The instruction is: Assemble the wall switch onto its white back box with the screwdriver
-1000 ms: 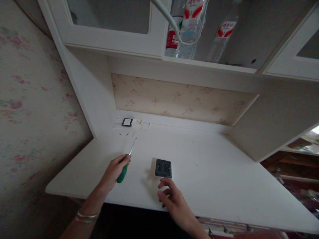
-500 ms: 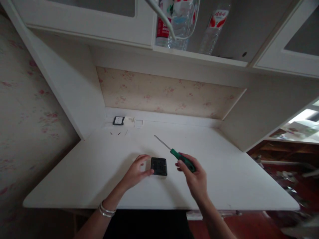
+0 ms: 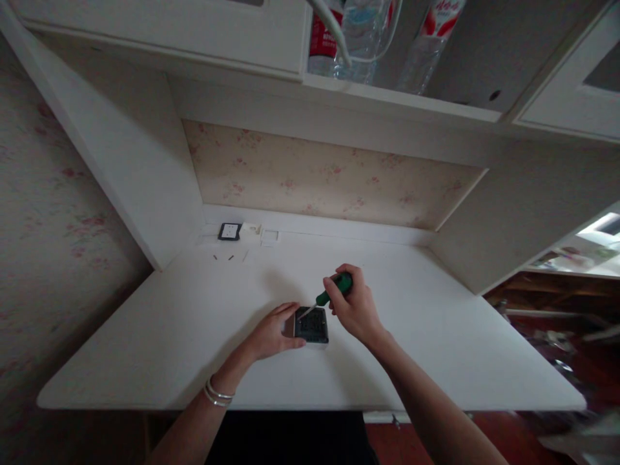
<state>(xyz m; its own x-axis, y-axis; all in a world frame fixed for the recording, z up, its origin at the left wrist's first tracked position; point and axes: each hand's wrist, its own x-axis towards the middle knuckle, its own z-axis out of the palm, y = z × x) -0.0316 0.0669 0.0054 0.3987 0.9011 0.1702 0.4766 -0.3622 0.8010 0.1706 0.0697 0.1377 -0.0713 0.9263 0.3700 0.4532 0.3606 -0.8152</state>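
A square black socket panel [image 3: 314,328] lies on the white desktop in front of me. My left hand [image 3: 272,330] grips its left side, thumb at the near edge and fingers at the far corner. In my right hand [image 3: 352,300] is a screwdriver [image 3: 330,291] with a green handle, fingers wrapped round it. Its shaft slants down to the left, and the tip meets the panel near its upper left part. Whether it sits in a screw is too small to tell.
At the desk's [image 3: 159,349] back left lie a black-framed white socket [image 3: 229,231], a white frame [image 3: 270,237] and several thin small pieces [image 3: 231,258]. Plastic bottles [image 3: 361,39] stand on the shelf above, with a white cable [image 3: 334,29] hanging before them.
My right hand has turned the screwdriver and brought its tip down from above the desk onto the panel. My left hand has closed more firmly on the panel's left side.
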